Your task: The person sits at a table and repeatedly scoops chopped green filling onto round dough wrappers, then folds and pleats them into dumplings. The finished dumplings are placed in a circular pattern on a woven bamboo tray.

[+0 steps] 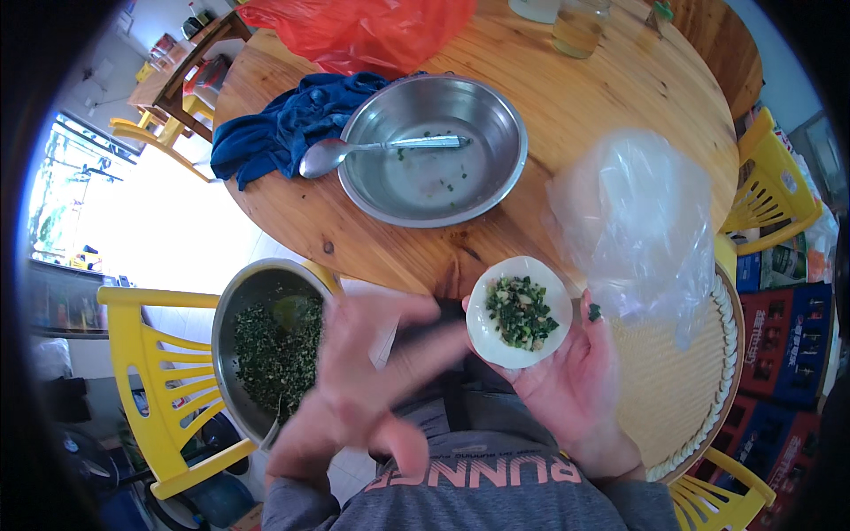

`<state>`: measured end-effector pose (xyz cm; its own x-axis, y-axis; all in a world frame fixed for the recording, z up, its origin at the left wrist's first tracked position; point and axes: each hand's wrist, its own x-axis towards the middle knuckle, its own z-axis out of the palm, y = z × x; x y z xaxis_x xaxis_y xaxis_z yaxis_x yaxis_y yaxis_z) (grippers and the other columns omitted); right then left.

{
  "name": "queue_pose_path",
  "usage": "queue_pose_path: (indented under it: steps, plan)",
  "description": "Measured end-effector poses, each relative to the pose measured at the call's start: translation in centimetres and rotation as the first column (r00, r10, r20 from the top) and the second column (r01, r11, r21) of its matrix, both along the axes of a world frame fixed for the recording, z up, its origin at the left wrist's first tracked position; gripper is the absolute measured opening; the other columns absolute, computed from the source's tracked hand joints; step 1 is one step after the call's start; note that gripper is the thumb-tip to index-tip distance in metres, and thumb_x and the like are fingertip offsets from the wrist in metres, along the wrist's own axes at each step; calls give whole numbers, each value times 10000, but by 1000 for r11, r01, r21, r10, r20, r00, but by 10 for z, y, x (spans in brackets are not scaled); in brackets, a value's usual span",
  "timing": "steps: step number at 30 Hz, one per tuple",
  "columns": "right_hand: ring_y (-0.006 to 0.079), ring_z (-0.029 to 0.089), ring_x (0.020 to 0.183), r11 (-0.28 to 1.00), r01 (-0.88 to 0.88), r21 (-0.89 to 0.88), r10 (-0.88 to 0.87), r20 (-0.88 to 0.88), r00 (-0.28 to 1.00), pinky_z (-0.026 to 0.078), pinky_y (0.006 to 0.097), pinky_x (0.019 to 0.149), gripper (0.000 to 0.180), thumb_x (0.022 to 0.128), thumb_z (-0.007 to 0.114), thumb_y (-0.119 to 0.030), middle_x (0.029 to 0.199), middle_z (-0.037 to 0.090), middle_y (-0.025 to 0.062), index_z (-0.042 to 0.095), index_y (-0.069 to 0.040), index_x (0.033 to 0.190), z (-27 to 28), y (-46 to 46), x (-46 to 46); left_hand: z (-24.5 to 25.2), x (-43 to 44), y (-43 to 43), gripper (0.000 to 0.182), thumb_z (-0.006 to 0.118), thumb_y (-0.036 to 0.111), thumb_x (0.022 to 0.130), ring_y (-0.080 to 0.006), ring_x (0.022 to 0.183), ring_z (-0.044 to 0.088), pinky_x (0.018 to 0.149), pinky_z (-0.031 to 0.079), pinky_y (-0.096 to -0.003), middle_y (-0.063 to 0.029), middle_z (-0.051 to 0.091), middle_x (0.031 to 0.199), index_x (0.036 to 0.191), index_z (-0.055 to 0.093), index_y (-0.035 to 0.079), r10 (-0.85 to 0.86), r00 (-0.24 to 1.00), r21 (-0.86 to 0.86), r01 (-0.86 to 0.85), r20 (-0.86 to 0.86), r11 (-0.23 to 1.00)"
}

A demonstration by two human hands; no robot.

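Note:
On the palm of my right hand [571,391] lies a round white dough wrapper [479,332]. A heap of chopped green filling [521,312] sits in the middle of it, and a scrap of green sticks to my right thumb. My left hand [372,372] is blurred, its fingers spread and apparently holding nothing, just left of the wrapper. Beside it, a steel basin [222,332] of chopped green filling [275,352] rests on a yellow chair, with a thin metal handle at its near rim. A clear plastic bag [637,199] lies at the right, partly over a woven tray [654,398].
White pleated pieces, seemingly dumplings [720,372], line the tray's right rim. On the round wooden table [584,99] are a steel bowl [431,176] with a spoon [332,158] across it, a blue cloth [285,126], a red plastic bag [372,33] and a glass jar [579,33]. Yellow chairs [126,372] flank me.

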<state>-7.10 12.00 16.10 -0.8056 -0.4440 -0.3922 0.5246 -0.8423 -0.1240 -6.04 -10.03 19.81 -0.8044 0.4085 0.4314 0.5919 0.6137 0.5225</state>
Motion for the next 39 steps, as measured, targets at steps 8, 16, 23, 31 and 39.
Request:
queue_pose_path:
  steps: [8,16,23,31,39]
  plan:
    - [390,286,1429,999,19,44,-18,-23,1000,231,547,1173,674,1011,367,-490,1518,346,204,311,-2,1471,0,3,9,-2,-108,-10,646,576,632,819,-297,968,485,862,357,-406,-99,550,970,951,723,17,168,982,-544,-189,-88,817]
    - [336,350,1397,1000,12,-6,-12,-14,1000,256,493,1167,677,1013,355,-505,1488,393,188,333,5,1459,-6,5,6,-4,2,16,906,400,836,727,-288,991,481,878,328,-423,-121,548,1125,1114,705,76,-21,1000,-159,21,4,987]
    - [310,409,1356,974,-96,-204,82,-73,994,307,462,1139,694,1013,293,-537,1452,444,170,374,10,1432,-19,-1,10,-24,34,39,851,458,775,733,-280,1115,417,936,299,-447,-111,510,1246,1171,668,76,-59,998,-194,62,21,979]
    - [329,436,1339,995,-18,-102,21,31,999,325,501,1127,700,1008,333,-557,1439,464,186,403,4,1421,-23,7,21,-25,37,10,836,427,832,743,-300,992,493,888,345,-434,-117,544,1116,1004,730,98,143,981,-202,-168,-133,965]
    - [296,497,1285,976,-122,181,77,235,969,348,475,1121,514,1036,378,-439,1351,552,118,491,-37,1335,-45,20,38,-37,-65,-128,338,627,153,930,-176,712,488,671,426,-282,-71,537,850,1238,600,18,697,703,-48,-708,-143,704]
